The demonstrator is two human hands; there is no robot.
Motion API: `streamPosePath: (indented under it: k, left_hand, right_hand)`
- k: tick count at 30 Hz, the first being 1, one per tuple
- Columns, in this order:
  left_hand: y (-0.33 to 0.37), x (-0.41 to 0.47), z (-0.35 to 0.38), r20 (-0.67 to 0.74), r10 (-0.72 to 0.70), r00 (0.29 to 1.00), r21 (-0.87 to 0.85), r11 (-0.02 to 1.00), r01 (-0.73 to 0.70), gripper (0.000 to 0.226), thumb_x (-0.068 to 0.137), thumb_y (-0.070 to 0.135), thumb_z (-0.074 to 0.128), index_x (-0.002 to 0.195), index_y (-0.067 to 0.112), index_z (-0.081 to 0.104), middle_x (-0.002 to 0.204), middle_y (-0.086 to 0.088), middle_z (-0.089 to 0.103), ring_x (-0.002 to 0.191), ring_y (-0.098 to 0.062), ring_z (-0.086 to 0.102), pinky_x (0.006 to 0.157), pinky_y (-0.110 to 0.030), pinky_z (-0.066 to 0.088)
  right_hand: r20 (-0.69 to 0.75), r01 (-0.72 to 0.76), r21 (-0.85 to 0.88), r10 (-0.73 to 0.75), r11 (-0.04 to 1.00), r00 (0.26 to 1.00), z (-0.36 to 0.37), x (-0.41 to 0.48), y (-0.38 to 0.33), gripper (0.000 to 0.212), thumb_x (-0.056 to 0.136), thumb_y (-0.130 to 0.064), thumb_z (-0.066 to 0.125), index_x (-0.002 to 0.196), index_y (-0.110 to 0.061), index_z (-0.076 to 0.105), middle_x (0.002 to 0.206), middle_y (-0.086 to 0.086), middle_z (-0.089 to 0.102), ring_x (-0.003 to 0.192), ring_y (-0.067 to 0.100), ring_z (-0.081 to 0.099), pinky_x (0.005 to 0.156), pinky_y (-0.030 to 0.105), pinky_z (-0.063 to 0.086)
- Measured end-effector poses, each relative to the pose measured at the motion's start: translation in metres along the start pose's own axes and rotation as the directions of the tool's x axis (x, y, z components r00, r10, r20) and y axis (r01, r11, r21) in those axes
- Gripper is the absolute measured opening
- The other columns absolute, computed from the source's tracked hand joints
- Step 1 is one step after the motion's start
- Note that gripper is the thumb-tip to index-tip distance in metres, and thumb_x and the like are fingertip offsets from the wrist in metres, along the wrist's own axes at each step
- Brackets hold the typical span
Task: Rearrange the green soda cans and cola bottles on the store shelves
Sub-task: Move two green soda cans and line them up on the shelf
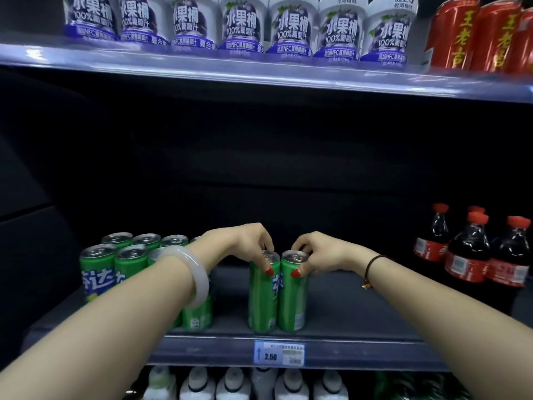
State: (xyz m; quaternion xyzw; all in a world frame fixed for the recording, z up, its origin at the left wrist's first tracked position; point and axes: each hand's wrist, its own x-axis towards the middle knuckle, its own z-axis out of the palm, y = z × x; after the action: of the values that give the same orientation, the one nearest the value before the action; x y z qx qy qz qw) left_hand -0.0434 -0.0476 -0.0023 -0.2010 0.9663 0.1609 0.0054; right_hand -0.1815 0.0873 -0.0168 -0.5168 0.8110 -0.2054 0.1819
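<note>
Cans out to the left of my hands are the sorted bit: a block of tall green aluminium soda cans (115, 264) standing in tidy rows, partly hidden behind my left forearm. Next comes my left hand (245, 243), fingers curled down over the rim of one slim green can (263, 295), thumb pinching its front. Touching that one on its right is a second slim green can (293, 298), and my right hand (317, 255) has it pinched at the top the same way. Both cans stand upright on the dark grey shelf board (360, 310), near its front edge, with a gap between them and the block. Well off to the right of my grip sit the dark plastic cola bottles with red caps (467, 255), bunched together rather than in clean rows, far as I can tell. My guess: greens are mostly done, this pair needs to go over and join the block, and the colas look untouched. Roughly halfway, maybe less.
</note>
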Motion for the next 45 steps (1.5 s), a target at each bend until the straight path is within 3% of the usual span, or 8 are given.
streamPosePath:
  k: [3, 8, 13, 24, 27, 35, 41, 45]
  left_hand:
    - [-0.004, -0.003, -0.006, 0.030, -0.002, 1.000, 0.039, 0.999, 0.001, 0.041, 0.072, 0.026, 0.080, 0.110, 0.016, 0.068, 0.110, -0.002, 0.067, 0.101, -0.021, 0.064, 0.086, -0.033, 0.052]
    - [-0.025, -0.013, -0.017, 0.065, -0.073, 0.995, 0.099, 0.993, 0.066, 0.041, 0.071, 0.027, 0.081, 0.109, 0.021, 0.067, 0.111, 0.001, 0.065, 0.099, -0.019, 0.062, 0.087, -0.033, 0.052]
    - [-0.045, -0.021, -0.024, 0.066, -0.126, 0.990, 0.103, 0.988, 0.119, 0.039, 0.069, 0.030, 0.081, 0.105, 0.028, 0.067, 0.107, 0.004, 0.066, 0.098, -0.018, 0.062, 0.091, -0.039, 0.052]
    - [-0.050, -0.022, -0.029, 0.134, -0.089, 0.987, 0.085, 0.993, 0.078, 0.038, 0.069, 0.035, 0.081, 0.104, 0.029, 0.067, 0.096, 0.012, 0.064, 0.097, -0.015, 0.060, 0.092, -0.038, 0.051]
    - [-0.048, -0.025, -0.031, 0.147, -0.063, 0.987, 0.084, 0.995, 0.051, 0.039, 0.073, 0.034, 0.078, 0.110, 0.026, 0.068, 0.104, 0.008, 0.066, 0.099, -0.015, 0.060, 0.095, -0.037, 0.049]
    - [-0.066, -0.026, -0.020, 0.078, 0.011, 0.997, -0.074, 0.997, -0.005, 0.042, 0.074, 0.034, 0.078, 0.114, 0.025, 0.068, 0.112, 0.003, 0.069, 0.105, -0.016, 0.062, 0.100, -0.039, 0.048]
    - [-0.082, -0.034, -0.005, -0.028, 0.067, 0.997, -0.288, 0.955, -0.073, 0.039, 0.075, 0.026, 0.078, 0.113, 0.019, 0.069, 0.109, 0.000, 0.071, 0.104, -0.015, 0.064, 0.099, -0.033, 0.048]
    - [-0.082, -0.032, -0.010, 0.008, 0.091, 0.996, -0.237, 0.968, -0.086, 0.039, 0.077, 0.032, 0.076, 0.114, 0.023, 0.070, 0.111, 0.003, 0.071, 0.107, -0.015, 0.064, 0.100, -0.036, 0.048]
  right_hand:
    - [0.021, 0.001, 0.038, -0.001, 0.999, 1.000, 0.002, 0.004, -0.005, 0.045, 0.074, -0.013, 0.079, 0.114, -0.008, 0.057, 0.106, 0.018, 0.069, 0.085, 0.023, 0.065, 0.082, 0.046, 0.057]
    - [0.074, 0.030, 0.091, -0.037, 0.995, 0.997, 0.017, 0.015, -0.029, 0.050, 0.075, -0.011, 0.079, 0.118, -0.008, 0.055, 0.106, 0.012, 0.066, 0.090, 0.022, 0.066, 0.081, 0.038, 0.059]
    - [0.067, 0.046, 0.090, -0.052, 0.995, 0.996, 0.027, 0.025, -0.047, 0.050, 0.074, -0.013, 0.080, 0.116, -0.009, 0.055, 0.111, 0.016, 0.065, 0.101, 0.030, 0.067, 0.082, 0.041, 0.059]
    - [0.096, 0.014, 0.107, -0.024, 0.994, 0.995, 0.030, 0.020, -0.051, 0.049, 0.077, -0.012, 0.077, 0.121, -0.010, 0.054, 0.113, 0.015, 0.065, 0.095, 0.023, 0.064, 0.086, 0.038, 0.057]
    - [0.108, 0.007, 0.108, -0.019, 0.994, 0.994, 0.029, 0.018, -0.053, 0.048, 0.079, -0.012, 0.076, 0.122, -0.010, 0.054, 0.109, 0.012, 0.064, 0.090, 0.018, 0.063, 0.082, 0.033, 0.057]
    - [0.046, -0.011, 0.193, 0.002, 0.981, 0.999, 0.038, 0.015, -0.047, 0.046, 0.082, -0.011, 0.072, 0.123, -0.014, 0.053, 0.109, 0.005, 0.061, 0.090, 0.014, 0.060, 0.075, 0.024, 0.055]
    - [-0.034, -0.012, 0.288, 0.023, 0.958, 0.999, 0.048, 0.013, -0.041, 0.044, 0.081, -0.006, 0.071, 0.122, -0.012, 0.056, 0.112, 0.011, 0.061, 0.098, 0.019, 0.060, 0.087, 0.034, 0.055]
    - [0.022, -0.018, 0.222, 0.014, 0.975, 1.000, 0.042, 0.012, -0.047, 0.041, 0.083, -0.011, 0.070, 0.121, -0.014, 0.056, 0.109, 0.007, 0.062, 0.091, 0.013, 0.061, 0.073, 0.022, 0.055]
